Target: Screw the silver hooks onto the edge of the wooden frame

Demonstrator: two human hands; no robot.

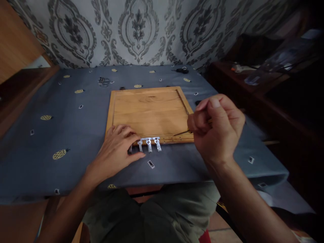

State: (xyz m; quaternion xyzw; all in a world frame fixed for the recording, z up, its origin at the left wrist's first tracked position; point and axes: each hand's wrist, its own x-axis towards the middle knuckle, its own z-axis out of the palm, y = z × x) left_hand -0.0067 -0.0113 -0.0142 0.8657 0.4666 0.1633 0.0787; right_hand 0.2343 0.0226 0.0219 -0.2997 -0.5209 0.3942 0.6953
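Observation:
A framed wooden panel point(149, 111) lies flat on the cloth-covered table. Along its near edge sits a row of small shiny metal hooks point(149, 144), overhanging the front; several small dark holes run to the right of them. My left hand point(118, 145) rests on the panel's near left corner, thumb and fingers apart around the leftmost hooks. Closed in a fist, my right hand point(217, 126) grips a thin-shafted screwdriver point(181, 133), its handle mostly hidden by the fingers. The tip points left, over or close to the holes; I cannot tell whether it touches.
A small heap of metal pieces point(103, 81) lies at the back left of the blue tablecloth point(83, 135). A dark object point(182, 70) sits near the back edge, another black item point(197, 102) by the panel's right side. Behind hangs a patterned curtain point(138, 30).

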